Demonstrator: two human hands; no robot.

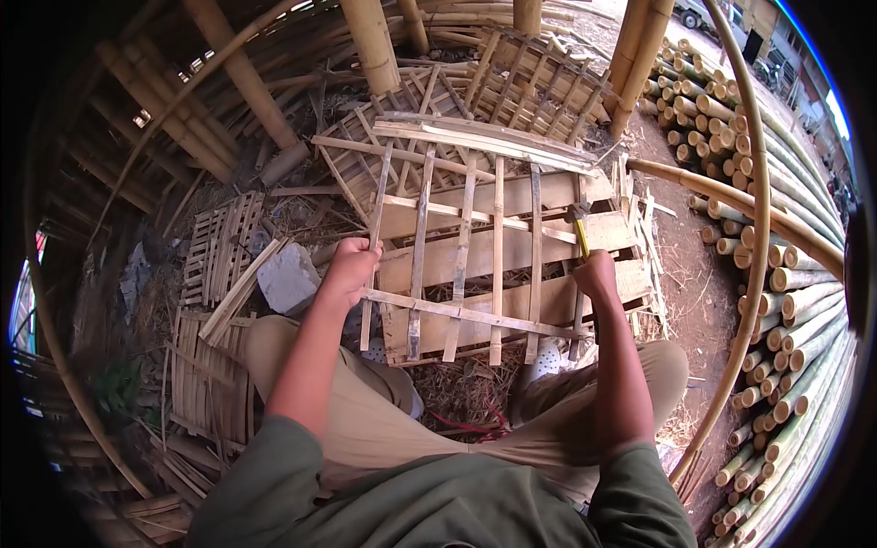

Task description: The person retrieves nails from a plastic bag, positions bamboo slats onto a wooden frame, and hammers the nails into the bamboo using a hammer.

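Observation:
In front of me lies a lattice of split bamboo slats (498,265), with several upright strips crossing longer ones. It rests over wide wooden planks (429,265). My left hand (356,265) is closed round the leftmost upright strip. My right hand (596,274) grips the yellow handle of a hammer (583,233) beside the lattice's right end; its head points away from me. Whether the right fingers also touch the lattice is hidden. A bundle of thin pale slats (484,142) lies along the far side of the lattice.
Finished-looking lattice panels (539,87) lie behind the planks. At left are a concrete block (287,278), loose strips (242,290) and stacked slatted panels (219,247). Bamboo posts (370,46) stand at the back. Piled bamboo poles (795,310) fill the right, behind a bamboo rail (731,201).

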